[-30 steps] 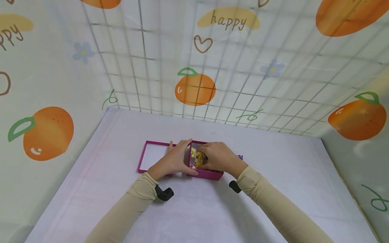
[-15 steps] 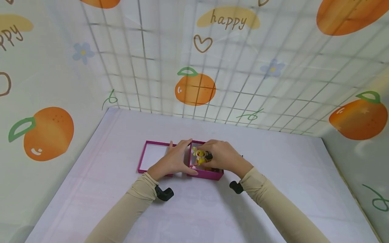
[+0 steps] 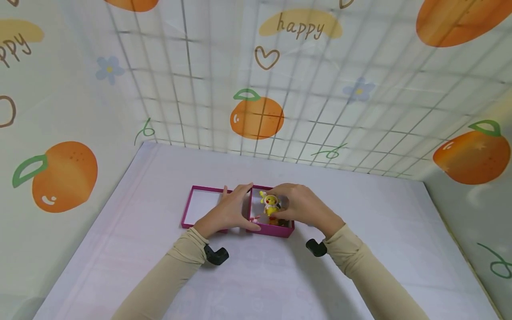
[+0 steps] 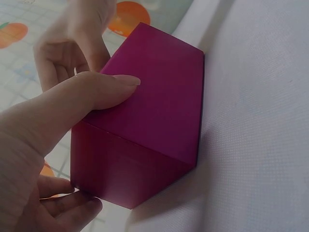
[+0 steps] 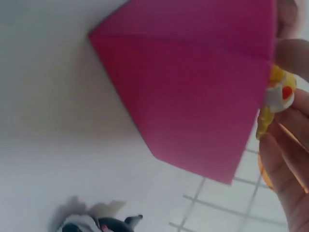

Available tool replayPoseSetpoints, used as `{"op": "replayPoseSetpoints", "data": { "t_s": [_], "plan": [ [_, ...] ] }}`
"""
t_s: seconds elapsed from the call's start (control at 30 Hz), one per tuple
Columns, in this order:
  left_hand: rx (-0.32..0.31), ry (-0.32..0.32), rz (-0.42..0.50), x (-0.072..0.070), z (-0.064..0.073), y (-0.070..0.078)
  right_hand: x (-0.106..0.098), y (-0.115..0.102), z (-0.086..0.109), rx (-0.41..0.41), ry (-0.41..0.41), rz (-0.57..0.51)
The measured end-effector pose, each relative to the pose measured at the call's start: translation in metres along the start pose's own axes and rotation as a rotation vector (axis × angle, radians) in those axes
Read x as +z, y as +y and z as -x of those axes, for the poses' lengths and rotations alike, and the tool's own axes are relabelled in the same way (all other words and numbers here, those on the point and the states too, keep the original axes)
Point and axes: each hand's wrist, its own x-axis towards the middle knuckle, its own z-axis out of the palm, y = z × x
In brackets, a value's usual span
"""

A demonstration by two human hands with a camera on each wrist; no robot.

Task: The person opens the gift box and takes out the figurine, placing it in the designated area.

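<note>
White cloth [image 3: 360, 209] spreads well past the box's [image 3: 274, 230] right side and near edge. Left hand [image 3: 229, 211] grips the box across its left end, close to the tray [image 3: 187, 209]. Right hand [image 3: 302, 203] pinches the toy [image 3: 271, 205] at the box's opening; its long axis leans slightly, head toward the box's far edge.

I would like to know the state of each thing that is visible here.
Magenta box: open, on the table
Shallow tray: open side up, beside the box
Left hand: grips the box
Right hand: holds the yellow figure
Yellow figure: held at the box's open top
Dark figure: outside the box, partly out of frame
</note>
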Motion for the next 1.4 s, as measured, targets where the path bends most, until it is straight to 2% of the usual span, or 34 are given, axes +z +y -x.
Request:
{"op": "replayPoseSetpoints", "data": {
  "t_s": [0.27,0.37,0.63,0.9,1.13,1.4],
  "plan": [
    [-0.008,0.007,0.011,0.0,0.001,0.0,-0.015,0.009,0.012,0.078,0.008,-0.107],
    [-0.007,0.009,0.008,0.001,0.0,-0.001,-0.02,0.015,0.017,0.091,0.023,-0.114],
    [-0.005,0.007,0.033,0.001,0.0,0.0,-0.032,0.031,0.033,0.103,0.06,-0.111],
    [-0.008,0.002,0.025,0.002,-0.001,-0.001,-0.042,0.043,0.051,0.171,0.054,-0.092],
    [-0.018,-0.001,0.027,0.001,0.0,0.0,-0.044,0.053,0.068,0.239,0.052,-0.061],
    [-0.02,-0.003,0.032,0.003,-0.002,-0.002,-0.042,0.069,0.088,0.267,0.071,-0.061]
  ]
}}
